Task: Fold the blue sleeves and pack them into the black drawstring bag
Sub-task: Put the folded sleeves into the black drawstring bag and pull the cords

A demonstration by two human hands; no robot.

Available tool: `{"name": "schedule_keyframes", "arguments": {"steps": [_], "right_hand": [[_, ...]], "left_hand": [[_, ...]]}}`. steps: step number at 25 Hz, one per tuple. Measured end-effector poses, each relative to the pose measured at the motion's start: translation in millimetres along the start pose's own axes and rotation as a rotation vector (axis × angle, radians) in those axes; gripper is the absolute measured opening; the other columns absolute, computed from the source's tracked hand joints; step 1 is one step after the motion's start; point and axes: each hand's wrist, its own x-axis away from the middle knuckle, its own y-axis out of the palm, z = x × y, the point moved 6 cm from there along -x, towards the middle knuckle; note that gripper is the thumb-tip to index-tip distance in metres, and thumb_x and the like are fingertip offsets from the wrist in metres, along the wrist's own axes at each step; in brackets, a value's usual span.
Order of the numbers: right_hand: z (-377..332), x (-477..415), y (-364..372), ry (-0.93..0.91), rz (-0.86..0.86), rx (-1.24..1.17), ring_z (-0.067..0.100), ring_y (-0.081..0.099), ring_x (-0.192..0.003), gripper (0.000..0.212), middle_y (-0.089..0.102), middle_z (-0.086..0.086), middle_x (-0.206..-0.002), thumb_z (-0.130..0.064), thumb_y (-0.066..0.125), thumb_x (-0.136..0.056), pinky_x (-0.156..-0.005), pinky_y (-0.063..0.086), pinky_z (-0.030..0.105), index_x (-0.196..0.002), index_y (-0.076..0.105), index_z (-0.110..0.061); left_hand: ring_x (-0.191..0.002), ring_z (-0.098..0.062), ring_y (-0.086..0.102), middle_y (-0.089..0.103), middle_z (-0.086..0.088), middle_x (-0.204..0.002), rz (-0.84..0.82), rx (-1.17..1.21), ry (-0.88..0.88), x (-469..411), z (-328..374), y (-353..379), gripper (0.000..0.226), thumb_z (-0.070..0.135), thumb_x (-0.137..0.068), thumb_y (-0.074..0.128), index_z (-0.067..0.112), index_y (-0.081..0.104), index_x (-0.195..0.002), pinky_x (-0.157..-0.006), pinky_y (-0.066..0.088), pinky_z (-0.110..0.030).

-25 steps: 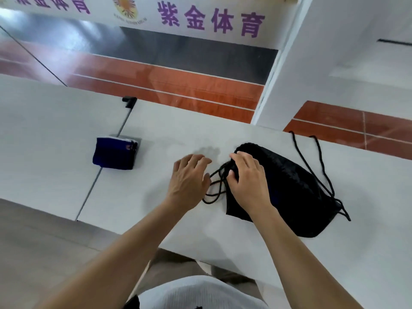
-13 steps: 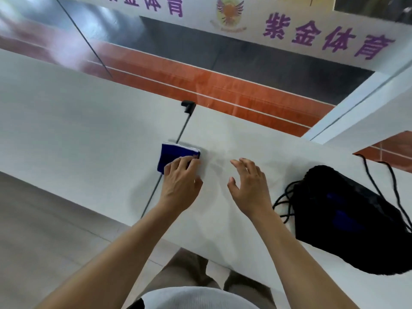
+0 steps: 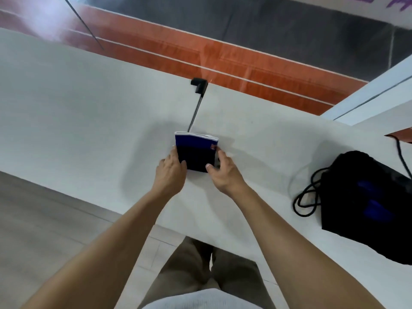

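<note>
I hold the folded blue sleeves [image 3: 196, 152] with both hands, my left hand [image 3: 170, 175] and right hand [image 3: 225, 175] squeezing each side, mid-bench [image 3: 89, 121]. Open room lies all around. The black drawstring bag [image 3: 365, 201] sits far right, cut off by the edge

One folded blue sleeve [image 3: 196, 152], one black bag [image 3: 365, 204], two hands.

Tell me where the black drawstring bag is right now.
In the head view the black drawstring bag lies on the white table at the far right, well apart from both hands, its cords looped toward the right hand.
</note>
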Motion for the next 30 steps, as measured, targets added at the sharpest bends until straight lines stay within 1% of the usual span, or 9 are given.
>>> {"name": "schedule_keyframes", "arguments": {"steps": [5, 10, 13, 16, 19, 22, 25, 28, 30], "right_hand": [[12, 4, 2, 0.113, 0.127, -0.454, 0.024, 0.065, -0.111, 0.034, 0.064, 0.005, -0.128, -0.026, 0.057, -0.097, -0.094, 0.055, 0.042, -0.131, 0.054, -0.028], [25, 33, -11, 0.192, 0.235, -0.573, 0.019, 0.067, -0.097, 0.033, 0.068, 0.01, -0.118, -0.023, 0.064, -0.095, -0.067, 0.05, 0.017, -0.126, 0.053, -0.02], [31, 57, -34, 0.158, 0.299, -0.579, 0.018, 0.069, -0.099, 0.042, 0.071, 0.009, -0.113, -0.022, 0.062, -0.097, -0.072, 0.052, 0.017, -0.136, 0.046, -0.022], [39, 85, -68, 0.114, 0.398, -0.585, 0.017, 0.069, -0.103, 0.046, 0.071, 0.005, -0.112, -0.02, 0.059, -0.098, -0.082, 0.053, 0.022, -0.142, 0.043, -0.021], [48, 120, -110, 0.091, 0.524, -0.61, 0.007, 0.068, -0.093, 0.038, 0.069, -0.002, -0.104, -0.014, 0.054, -0.099, -0.069, 0.052, 0.01, -0.135, 0.049, -0.025], [68, 154, -147, 0.092, 0.652, -0.644, 0.005, 0.065, -0.08, 0.039, 0.067, -0.004, -0.101, -0.012, 0.053, -0.097, -0.056, 0.048, 0.009, -0.132, 0.051, -0.029], [97, 179, -179, 0.113, 0.717, -0.674, 0.004, 0.061, -0.091, 0.038, 0.061, -0.004, -0.11, -0.01, 0.052, -0.098, -0.056, 0.048, 0.008, -0.133, 0.05, -0.025], [129, 197, -209, 0.118, 0.756, -0.732, 0.007, 0.062, -0.097, 0.031, 0.06, -0.007, -0.11, -0.021, 0.06, -0.098, -0.058, 0.051, 0.01, -0.127, 0.05, -0.026], [158, 207, -228, 0.145, 0.76, -0.774, 0.009, 0.065, -0.095, 0.031, 0.062, -0.005, -0.108, -0.031, 0.065, -0.096, -0.057, 0.053, 0.013, -0.123, 0.05, -0.028]], "left_hand": [[-0.12, -0.026, 0.055, 0.059, -0.005, -0.13, 0.05, 0.44, -0.213, 14, -6, 3, 0.042, 0.021, -0.101, 0.045, 0.018, 0.044, -0.143, -0.101, 0.043, -0.036], [-0.094, -0.026, 0.069, 0.067, -0.004, -0.103, -0.052, 0.717, -0.251, 28, 4, 6, 0.044, 0.017, -0.095, 0.063, 0.012, 0.052, -0.137, -0.086, 0.059, -0.049], [-0.094, -0.023, 0.07, 0.07, -0.008, -0.104, -0.089, 0.802, -0.16, 40, 32, 6, 0.043, 0.014, -0.093, 0.066, 0.013, 0.053, -0.134, -0.085, 0.06, -0.043], [-0.095, -0.019, 0.071, 0.07, -0.004, -0.106, -0.104, 0.841, -0.031, 51, 72, 9, 0.039, 0.013, -0.092, 0.068, 0.021, 0.055, -0.128, -0.082, 0.061, -0.037], [-0.092, -0.016, 0.071, 0.068, 0.0, -0.111, -0.135, 0.821, 0.086, 68, 121, 18, 0.041, 0.014, -0.09, 0.071, 0.021, 0.055, -0.127, -0.08, 0.062, -0.036], [-0.089, -0.013, 0.072, 0.069, 0.004, -0.109, -0.19, 0.769, 0.191, 90, 171, 31, 0.043, 0.018, -0.089, 0.072, 0.024, 0.053, -0.128, -0.078, 0.062, -0.035], [-0.086, -0.013, 0.073, 0.072, 0.0, -0.105, -0.251, 0.738, 0.237, 110, 208, 57, 0.043, 0.02, -0.089, 0.073, 0.026, 0.052, -0.126, -0.077, 0.063, -0.037], [-0.09, -0.013, 0.072, 0.071, 0.0, -0.107, -0.286, 0.706, 0.268, 131, 244, 85, 0.043, 0.02, -0.088, 0.073, 0.027, 0.052, -0.125, -0.077, 0.063, -0.036], [-0.089, -0.009, 0.071, 0.07, 0.005, -0.107, -0.284, 0.664, 0.301, 146, 270, 106, 0.042, 0.02, -0.089, 0.073, 0.028, 0.051, -0.124, -0.072, 0.061, -0.024]]}}
